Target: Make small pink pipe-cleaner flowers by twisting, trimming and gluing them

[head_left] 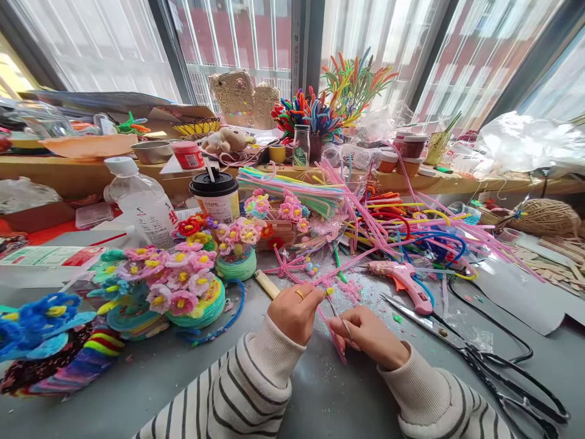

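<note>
My left hand [295,314], with a ring on one finger, pinches a pink pipe cleaner [334,339] above the grey table. A small yellow tip [329,291] shows by its fingertips. My right hand [368,332] is closed around the handles of small metal scissors [339,316], whose blades point up toward the left fingertips. Whether the blades touch the pipe cleaner I cannot tell. Just beyond the hands lies a pink pipe-cleaner flower shape [287,265]. A pale stick [265,283] sits partly behind my left hand.
To the right are a pink glue gun [404,281] and large black-handled scissors [457,341]. Pipe-cleaner flower pots [183,286] crowd the left, near a plastic bottle [144,207] and a lidded cup [214,195]. Loose pipe cleaners [379,219] are heaped behind.
</note>
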Motion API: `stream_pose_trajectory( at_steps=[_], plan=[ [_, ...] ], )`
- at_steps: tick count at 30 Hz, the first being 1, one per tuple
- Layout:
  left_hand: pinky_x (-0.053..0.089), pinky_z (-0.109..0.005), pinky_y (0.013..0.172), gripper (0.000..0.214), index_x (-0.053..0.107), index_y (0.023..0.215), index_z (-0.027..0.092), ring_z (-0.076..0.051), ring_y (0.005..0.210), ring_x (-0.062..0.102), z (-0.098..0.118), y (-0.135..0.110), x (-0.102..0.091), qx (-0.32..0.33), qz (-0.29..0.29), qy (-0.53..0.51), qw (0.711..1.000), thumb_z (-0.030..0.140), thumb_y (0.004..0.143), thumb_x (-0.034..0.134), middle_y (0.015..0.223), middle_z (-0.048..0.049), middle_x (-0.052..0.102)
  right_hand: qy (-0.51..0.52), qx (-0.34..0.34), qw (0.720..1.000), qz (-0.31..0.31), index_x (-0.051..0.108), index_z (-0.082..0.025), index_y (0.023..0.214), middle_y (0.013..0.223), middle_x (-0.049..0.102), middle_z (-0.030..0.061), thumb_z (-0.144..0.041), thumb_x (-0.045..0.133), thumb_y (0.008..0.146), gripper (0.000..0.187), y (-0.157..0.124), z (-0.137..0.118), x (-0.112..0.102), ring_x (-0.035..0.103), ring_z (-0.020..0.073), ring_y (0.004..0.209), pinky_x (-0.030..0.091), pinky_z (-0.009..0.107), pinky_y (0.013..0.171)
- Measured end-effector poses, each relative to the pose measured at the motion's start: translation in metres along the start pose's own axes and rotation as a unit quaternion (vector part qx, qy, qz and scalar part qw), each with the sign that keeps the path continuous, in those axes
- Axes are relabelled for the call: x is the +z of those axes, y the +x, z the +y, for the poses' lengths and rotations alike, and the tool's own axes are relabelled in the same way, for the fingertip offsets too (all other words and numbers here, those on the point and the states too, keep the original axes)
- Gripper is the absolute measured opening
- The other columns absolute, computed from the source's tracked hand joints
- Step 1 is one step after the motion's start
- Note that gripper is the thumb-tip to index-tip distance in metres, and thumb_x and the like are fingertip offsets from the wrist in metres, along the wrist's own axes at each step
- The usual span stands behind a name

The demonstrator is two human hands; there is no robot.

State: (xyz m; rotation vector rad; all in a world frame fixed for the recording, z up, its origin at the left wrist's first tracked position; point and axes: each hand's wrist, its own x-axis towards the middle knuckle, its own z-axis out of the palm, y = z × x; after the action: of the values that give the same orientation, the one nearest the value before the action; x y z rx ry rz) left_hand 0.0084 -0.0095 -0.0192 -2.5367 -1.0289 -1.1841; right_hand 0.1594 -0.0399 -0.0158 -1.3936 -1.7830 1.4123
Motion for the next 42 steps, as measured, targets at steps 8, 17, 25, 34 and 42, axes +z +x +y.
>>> stream_pose_trajectory(
  at_steps=[8, 17, 25, 34, 42],
  plan=[
    [0.043, -0.022, 0.053, 0.019, 0.059, 0.071, 0.017, -0.013, 0.056, 0.056, -0.001, -0.001, 0.003, -0.013, -0.009, 0.03, 0.999, 0.013, 0.072, 0.041, 0.06, -0.0014, 0.061, -0.005, 0.031, 0.999, 0.042, 0.042, -0.014, 0.035, 0.032, 0.029, -0.0058, -0.055, 0.043, 0.065, 0.051, 0.002, 0.002, 0.001, 0.023, 0.004, 0.034, 0.016, 0.021, 0.038],
    [0.04, -0.022, 0.052, 0.016, 0.058, 0.07, 0.019, -0.013, 0.057, 0.055, 0.0, 0.0, 0.004, -0.018, -0.017, 0.047, 0.999, 0.015, 0.073, 0.043, 0.062, 0.0001, 0.062, -0.043, 0.007, 0.996, 0.072, 0.036, -0.015, 0.035, 0.033, 0.028, -0.0063, -0.047, 0.046, 0.067, 0.046, 0.005, 0.012, 0.006, 0.02, 0.0041, 0.036, 0.016, 0.021, 0.038],
    [0.038, -0.024, 0.057, 0.019, 0.059, 0.075, 0.02, -0.014, 0.064, 0.056, -0.01, -0.001, -0.004, -0.157, -0.041, 0.127, 0.979, 0.024, 0.076, 0.04, 0.069, -0.0002, 0.062, -0.054, 0.011, 0.989, 0.136, 0.044, -0.014, 0.037, 0.036, 0.023, -0.0071, -0.047, 0.043, 0.069, 0.046, 0.001, 0.007, -0.004, 0.021, 0.0047, 0.037, 0.018, 0.021, 0.04],
    [0.037, -0.031, 0.061, 0.02, 0.059, 0.085, 0.02, -0.022, 0.074, 0.051, -0.028, 0.007, -0.011, -0.232, -0.142, 0.243, 0.931, 0.025, 0.071, 0.047, 0.08, -0.0043, 0.06, -0.23, -0.016, 0.938, 0.258, 0.046, -0.015, 0.04, 0.036, 0.035, -0.0046, -0.046, 0.043, 0.069, 0.043, 0.001, 0.015, -0.009, 0.029, 0.0062, 0.038, 0.023, 0.019, 0.042],
    [0.04, -0.031, 0.06, 0.025, 0.06, 0.088, 0.023, -0.021, 0.08, 0.052, -0.036, 0.012, 0.004, -0.167, -0.225, 0.135, 0.95, 0.016, 0.074, 0.041, 0.079, -0.0038, 0.064, -0.322, -0.039, 0.91, 0.258, 0.043, -0.016, 0.04, 0.038, 0.042, -0.0033, -0.04, 0.041, 0.071, 0.039, 0.003, 0.018, -0.003, 0.032, 0.0067, 0.038, 0.023, 0.019, 0.042]
  ],
)
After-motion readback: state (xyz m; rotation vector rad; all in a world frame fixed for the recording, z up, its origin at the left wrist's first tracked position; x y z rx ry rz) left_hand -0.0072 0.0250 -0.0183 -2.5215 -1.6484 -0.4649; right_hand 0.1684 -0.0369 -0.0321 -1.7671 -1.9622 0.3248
